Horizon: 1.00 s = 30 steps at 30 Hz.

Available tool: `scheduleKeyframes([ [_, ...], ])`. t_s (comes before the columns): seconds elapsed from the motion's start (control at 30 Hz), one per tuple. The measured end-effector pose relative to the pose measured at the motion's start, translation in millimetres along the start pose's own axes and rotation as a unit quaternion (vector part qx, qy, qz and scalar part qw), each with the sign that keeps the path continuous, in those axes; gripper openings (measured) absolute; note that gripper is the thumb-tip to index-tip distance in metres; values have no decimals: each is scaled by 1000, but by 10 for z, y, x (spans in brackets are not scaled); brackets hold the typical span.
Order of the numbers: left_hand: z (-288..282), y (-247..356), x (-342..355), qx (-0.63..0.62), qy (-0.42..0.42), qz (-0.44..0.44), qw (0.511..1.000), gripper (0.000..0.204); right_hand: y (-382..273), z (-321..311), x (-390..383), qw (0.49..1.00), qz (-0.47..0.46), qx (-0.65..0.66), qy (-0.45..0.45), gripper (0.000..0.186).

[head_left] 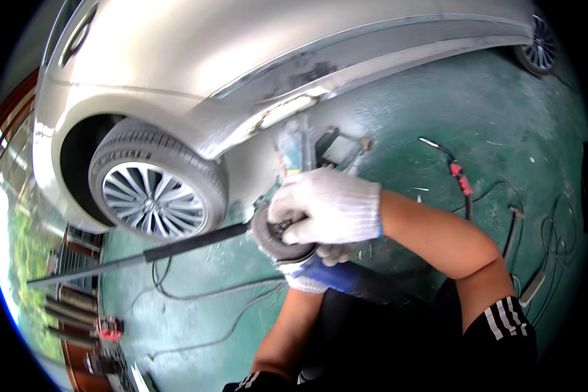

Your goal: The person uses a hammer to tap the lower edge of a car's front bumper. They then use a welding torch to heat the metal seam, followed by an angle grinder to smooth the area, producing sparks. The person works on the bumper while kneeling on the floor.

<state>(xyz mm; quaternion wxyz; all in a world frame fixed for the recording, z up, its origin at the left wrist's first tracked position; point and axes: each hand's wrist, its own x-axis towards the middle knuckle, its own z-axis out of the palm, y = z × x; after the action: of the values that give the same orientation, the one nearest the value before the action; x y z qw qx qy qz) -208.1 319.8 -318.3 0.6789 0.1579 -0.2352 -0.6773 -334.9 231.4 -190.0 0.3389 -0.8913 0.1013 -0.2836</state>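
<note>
My left hand (306, 281) in a white knit glove is under a blue angle grinder (338, 276), gripping it around the head, partly hidden by the tool. A grey round disc (266, 240) faces up on it. My right hand (323, 202), also gloved, lies over the disc with curled fingers at its metal centre; whether a small piece is between them is hidden. A long dark bar (193, 242) runs leftward behind the disc.
A silver car (163, 46) with a wheel (151, 199) and scraped sill stands ahead. Tools (336, 149), a red-handled welding torch (457, 173), cables (209, 294) and a tool with a grey handle (532, 287) lie on the green floor (451, 111). A red machine (109, 328) sits left.
</note>
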Motion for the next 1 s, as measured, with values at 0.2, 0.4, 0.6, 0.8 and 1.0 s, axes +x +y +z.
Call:
scheduleKeyframes([
  [0.2, -87, 48, -39, -48, -127, 2, 991, 53, -201, 5, 22, 990, 129, 49, -41, 33],
  [0.4, -212, -29, 57, -119, -170, -49, 977, 62, -131, -165, -60, 990, 115, 42, -70, 34],
  [0.6, -151, 21, -57, -71, -113, -44, 990, 70, -32, -107, -55, 1000, 7, 12, -8, 23],
  [0.8, -83, 30, -78, -79, -88, -61, 991, 66, -80, -27, -47, 1000, -8, -24, 16, 16],
  [1.0, 109, 88, -58, 20, -54, -49, 997, 56, -176, -4, -10, 997, 58, -48, -15, 24],
])
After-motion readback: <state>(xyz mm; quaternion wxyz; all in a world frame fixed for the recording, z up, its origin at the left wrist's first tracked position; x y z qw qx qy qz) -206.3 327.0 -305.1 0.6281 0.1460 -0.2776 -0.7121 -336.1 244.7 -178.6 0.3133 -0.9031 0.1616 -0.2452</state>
